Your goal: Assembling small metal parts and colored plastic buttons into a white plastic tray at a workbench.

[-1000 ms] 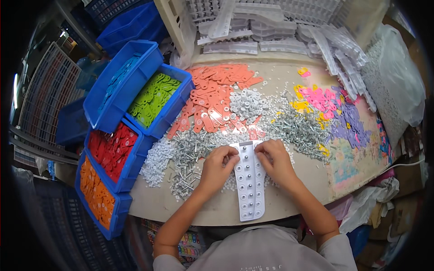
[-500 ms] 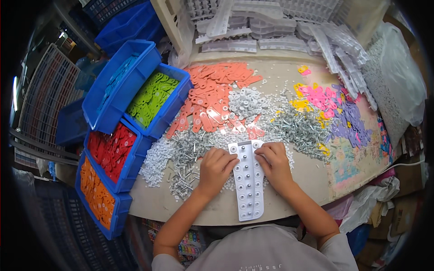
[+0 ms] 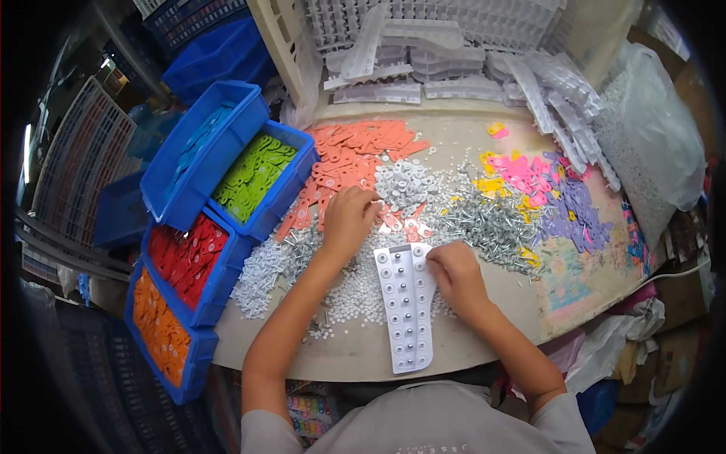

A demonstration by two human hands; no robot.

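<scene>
A long white plastic fixture lies on the table in front of me, with white round caps along both sides and a row of metal pins down its middle. My right hand is at the fixture's upper right edge, its fingers bent and pressed together; what they hold, if anything, is too small to name. Farther up and left, my left hand reaches over the coral flat tabs. Its fingers are apart at the left side of a heap of white round caps.
Blue bins of orange, red, green and blue tabs stand at the left. Metal pins and small white beads are strewn around the fixture. Pink tabs and purple tabs lie right. Clear plastic strips are stacked behind, beside a filled bag.
My left hand has left the fixture's upper left edge and moved up and left to the white caps. My right hand stays at the upper right edge. The fixture appears slightly farther left.
</scene>
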